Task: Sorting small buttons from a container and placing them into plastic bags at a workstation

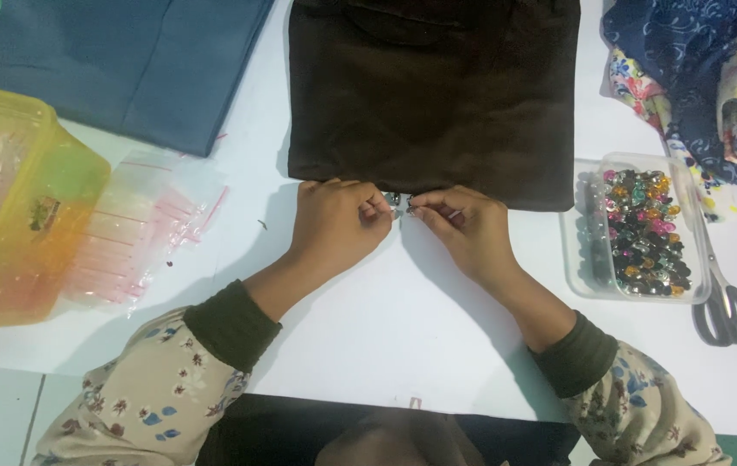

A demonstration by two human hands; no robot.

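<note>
A folded dark brown cloth (434, 91) lies on the white table (403, 319) in front of me. My left hand (334, 226) and my right hand (463, 229) meet at the cloth's near edge. Both pinch a small shiny bead or brooch piece (396, 204) between their fingertips, right against the hem. The piece is mostly hidden by my fingers.
A clear plastic tray (636, 229) of colourful beads sits to the right, with grey-handled scissors (724, 298) beside it. Floral fabric (713, 78) lies at the far right. At the left are a yellow plastic box (15, 207), small zip bags (148, 233) and blue cloth (127, 60).
</note>
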